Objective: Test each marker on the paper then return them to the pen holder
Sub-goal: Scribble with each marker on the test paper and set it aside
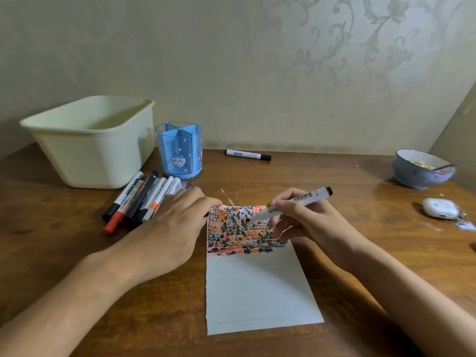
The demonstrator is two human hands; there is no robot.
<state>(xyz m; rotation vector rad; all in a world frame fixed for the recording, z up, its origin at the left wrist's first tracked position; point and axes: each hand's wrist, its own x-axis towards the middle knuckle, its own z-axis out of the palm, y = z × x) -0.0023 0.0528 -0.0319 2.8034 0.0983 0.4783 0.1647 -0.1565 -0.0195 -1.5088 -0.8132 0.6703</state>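
Markers (136, 202) are lying in a loose bunch on the wooden table (334, 181), just in front of the cream bin (87, 140) and beside the blue pen holder (179, 150), whose compartments are showing nothing inside. One uncapped marker (291, 203) is sitting pinched in the right hand (304, 217), its tip touching the scribbled top part of the paper (255, 289). The left hand (175, 228) is lying flat with relaxed fingers, gripping nothing, covering the bunch's near ends and reaching the paper's upper left corner. Another black marker (248, 154) is lying apart near the wall
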